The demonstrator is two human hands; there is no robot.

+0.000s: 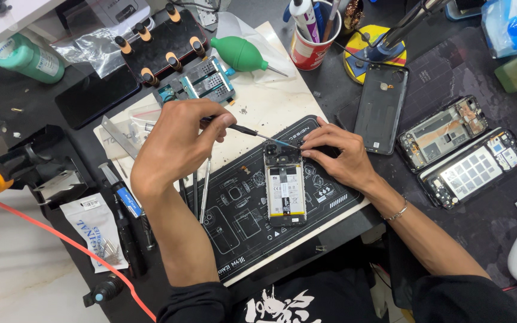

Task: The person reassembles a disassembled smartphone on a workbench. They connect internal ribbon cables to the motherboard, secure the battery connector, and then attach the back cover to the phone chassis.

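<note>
Both forearms converge on phone (285,190), lying lengthwise on mat (240,233), long axis toward the person. Left hand (178,143) grips screwdriver (252,133), tip at phone's top edge. Right hand (336,154), nearer, pinches that edge.

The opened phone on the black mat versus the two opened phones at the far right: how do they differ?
The opened phone on the mat lies upright to the camera, its battery showing; the right hand steadies it while the left hand applies a screwdriver. The two phones at right lie slanted and untouched. All have their backs off.
</note>
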